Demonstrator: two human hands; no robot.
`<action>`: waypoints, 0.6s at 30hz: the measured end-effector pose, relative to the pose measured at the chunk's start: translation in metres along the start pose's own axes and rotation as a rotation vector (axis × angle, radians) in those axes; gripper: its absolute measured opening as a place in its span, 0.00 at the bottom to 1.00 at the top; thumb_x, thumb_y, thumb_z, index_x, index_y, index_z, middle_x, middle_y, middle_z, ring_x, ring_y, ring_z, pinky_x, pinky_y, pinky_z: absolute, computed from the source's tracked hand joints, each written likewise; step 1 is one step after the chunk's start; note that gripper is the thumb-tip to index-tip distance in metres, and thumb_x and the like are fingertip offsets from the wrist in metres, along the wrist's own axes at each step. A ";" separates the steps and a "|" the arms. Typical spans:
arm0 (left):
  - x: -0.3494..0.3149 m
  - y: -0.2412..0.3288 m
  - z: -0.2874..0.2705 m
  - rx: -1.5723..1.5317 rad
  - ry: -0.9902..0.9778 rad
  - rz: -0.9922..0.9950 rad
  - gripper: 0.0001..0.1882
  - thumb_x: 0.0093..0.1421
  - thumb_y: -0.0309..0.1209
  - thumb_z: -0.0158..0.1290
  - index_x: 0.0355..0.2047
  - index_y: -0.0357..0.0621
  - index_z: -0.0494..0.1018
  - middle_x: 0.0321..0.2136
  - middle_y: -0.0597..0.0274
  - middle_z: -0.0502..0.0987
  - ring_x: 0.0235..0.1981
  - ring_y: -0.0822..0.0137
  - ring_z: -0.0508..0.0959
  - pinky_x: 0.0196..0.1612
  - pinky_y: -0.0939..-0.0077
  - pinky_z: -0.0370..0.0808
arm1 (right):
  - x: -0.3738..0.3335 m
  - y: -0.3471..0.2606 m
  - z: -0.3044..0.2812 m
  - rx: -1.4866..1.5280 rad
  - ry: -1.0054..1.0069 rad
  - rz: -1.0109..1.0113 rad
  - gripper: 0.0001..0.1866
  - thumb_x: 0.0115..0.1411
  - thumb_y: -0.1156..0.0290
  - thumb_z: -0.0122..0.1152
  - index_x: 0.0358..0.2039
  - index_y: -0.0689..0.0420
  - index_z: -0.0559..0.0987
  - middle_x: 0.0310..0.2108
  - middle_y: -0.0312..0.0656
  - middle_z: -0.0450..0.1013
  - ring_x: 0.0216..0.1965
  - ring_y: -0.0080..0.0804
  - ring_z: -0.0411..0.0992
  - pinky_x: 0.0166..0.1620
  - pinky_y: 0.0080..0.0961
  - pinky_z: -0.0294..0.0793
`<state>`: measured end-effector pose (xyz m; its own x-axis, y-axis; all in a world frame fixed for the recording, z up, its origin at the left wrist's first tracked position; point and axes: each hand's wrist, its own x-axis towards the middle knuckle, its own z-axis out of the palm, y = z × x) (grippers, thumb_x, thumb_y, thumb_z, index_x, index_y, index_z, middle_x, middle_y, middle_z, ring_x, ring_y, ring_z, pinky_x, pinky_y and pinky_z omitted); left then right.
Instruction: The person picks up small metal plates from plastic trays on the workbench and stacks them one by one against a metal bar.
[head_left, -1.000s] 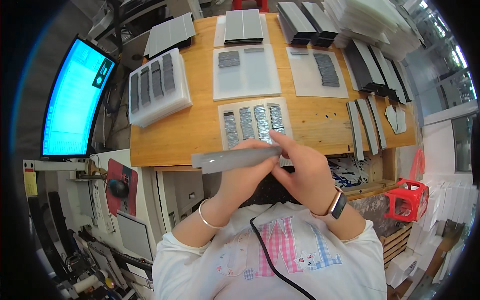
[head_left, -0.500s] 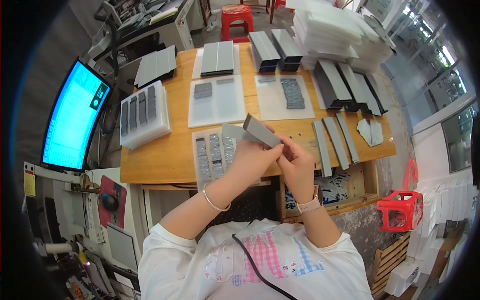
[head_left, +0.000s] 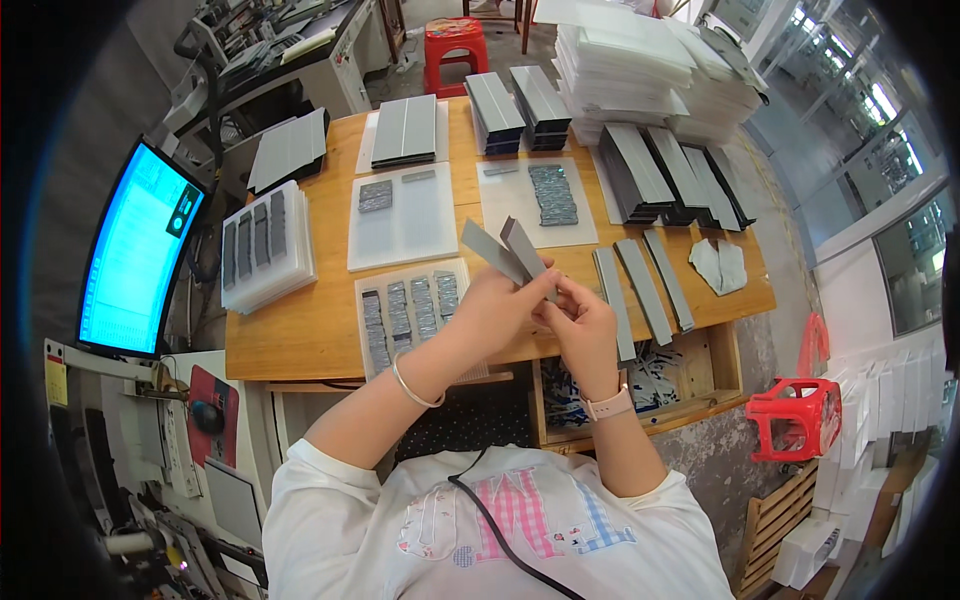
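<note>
Two flat grey strips, one on the left and a narrower-looking one on the right, fan out in a V above my hands. My left hand is closed around their lower part, thumb toward the right. Close against it, my right hand pinches at the lower end of the right strip; its fingertips partly hide that end. Below and left of my left hand lies a translucent sheet bearing several rows of small dark grey pieces. Three long grey strips lie right of my right hand.
Stacks of grey strips stand along the wooden table's far side, with more at right. White sheets are piled behind. An open drawer holds small bits. A crumpled white piece and a monitor flank the work.
The view has shifted, so the table sits further left. The strips have turned more upright and spread into a clear V, still held at their lower part.
</note>
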<state>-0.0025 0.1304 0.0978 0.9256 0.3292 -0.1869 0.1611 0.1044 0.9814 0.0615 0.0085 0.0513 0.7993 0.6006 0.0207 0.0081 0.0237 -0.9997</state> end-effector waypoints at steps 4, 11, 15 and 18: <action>0.002 -0.010 -0.007 0.114 -0.006 0.068 0.17 0.61 0.33 0.45 0.46 0.33 0.67 0.35 0.57 0.75 0.39 0.71 0.72 0.46 0.78 0.67 | 0.000 -0.002 -0.001 0.033 -0.044 0.045 0.17 0.54 0.81 0.53 0.45 0.70 0.69 0.32 0.43 0.74 0.33 0.24 0.73 0.37 0.18 0.75; 0.004 -0.014 -0.012 0.147 -0.095 0.149 0.18 0.62 0.33 0.43 0.47 0.33 0.66 0.34 0.61 0.73 0.37 0.72 0.71 0.42 0.78 0.68 | 0.001 0.000 -0.002 0.088 -0.006 0.034 0.15 0.53 0.81 0.54 0.43 0.69 0.70 0.30 0.42 0.75 0.31 0.21 0.73 0.33 0.14 0.73; 0.009 -0.023 -0.009 0.209 -0.109 0.124 0.16 0.62 0.34 0.43 0.43 0.33 0.67 0.30 0.63 0.72 0.33 0.73 0.71 0.38 0.79 0.68 | 0.002 -0.001 -0.006 0.170 0.037 0.043 0.15 0.54 0.81 0.53 0.43 0.70 0.69 0.31 0.43 0.74 0.31 0.22 0.73 0.34 0.15 0.73; 0.012 -0.025 -0.008 0.107 -0.127 -0.022 0.17 0.63 0.36 0.41 0.43 0.34 0.68 0.29 0.62 0.72 0.29 0.72 0.72 0.37 0.78 0.70 | 0.003 0.000 -0.014 0.192 0.088 0.061 0.15 0.55 0.81 0.53 0.44 0.71 0.69 0.32 0.43 0.74 0.32 0.22 0.73 0.35 0.15 0.74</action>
<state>0.0018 0.1395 0.0708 0.9561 0.2062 -0.2083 0.2114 0.0072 0.9774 0.0724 -0.0002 0.0507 0.8442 0.5338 -0.0492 -0.1494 0.1461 -0.9779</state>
